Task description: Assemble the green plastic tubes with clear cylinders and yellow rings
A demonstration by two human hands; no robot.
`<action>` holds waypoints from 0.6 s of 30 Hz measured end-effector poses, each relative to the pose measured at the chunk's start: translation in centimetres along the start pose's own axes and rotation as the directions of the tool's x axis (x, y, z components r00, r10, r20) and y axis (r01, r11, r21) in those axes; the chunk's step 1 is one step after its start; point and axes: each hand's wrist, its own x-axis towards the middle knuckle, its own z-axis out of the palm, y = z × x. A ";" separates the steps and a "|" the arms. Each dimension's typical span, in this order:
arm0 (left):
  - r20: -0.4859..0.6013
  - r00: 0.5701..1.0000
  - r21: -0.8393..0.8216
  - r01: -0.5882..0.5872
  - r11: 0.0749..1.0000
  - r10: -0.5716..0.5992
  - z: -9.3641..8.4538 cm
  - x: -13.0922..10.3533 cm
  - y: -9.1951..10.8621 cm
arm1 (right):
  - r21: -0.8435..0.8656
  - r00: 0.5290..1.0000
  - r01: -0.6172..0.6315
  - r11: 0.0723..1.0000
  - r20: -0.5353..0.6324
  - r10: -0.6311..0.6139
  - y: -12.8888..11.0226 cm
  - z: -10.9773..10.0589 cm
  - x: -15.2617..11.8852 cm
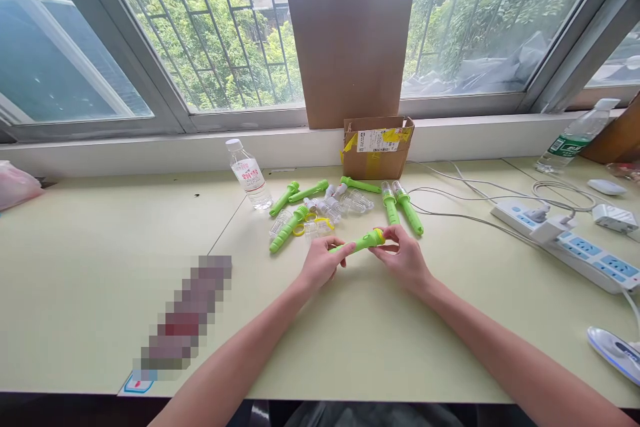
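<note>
My left hand is closed around the lower part of a green ribbed plastic handle, which lies almost level above the table. My right hand pinches the handle's other end, where a yellow ring sits. Just beyond my hands lie several loose green handles, clear plastic covers, yellow rings and small white parts in a heap. To the right of the heap, two green handles with clear covers fitted on their ends lie side by side.
A cardboard box stands against the window wall. One water bottle is at the left, another bottle at the far right. White cables run to a power strip. A pixelated patch covers something at the left.
</note>
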 end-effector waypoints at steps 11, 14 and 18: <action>0.036 0.999 0.053 -0.033 0.998 0.031 -0.3 0.5 -0.8 | -0.006 0.999 -0.022 1.000 -0.026 0.021 0.1 -0.1 0.1; -0.045 0.935 0.315 -0.322 0.893 0.352 -0.3 0.8 -1.2 | 0.037 0.997 -0.048 0.998 -0.051 0.050 -0.1 -0.3 0.3; 0.007 0.739 0.601 -0.542 0.587 0.674 -0.6 1.3 -2.1 | 0.108 0.992 -0.106 0.988 -0.051 0.112 -0.7 -0.4 0.5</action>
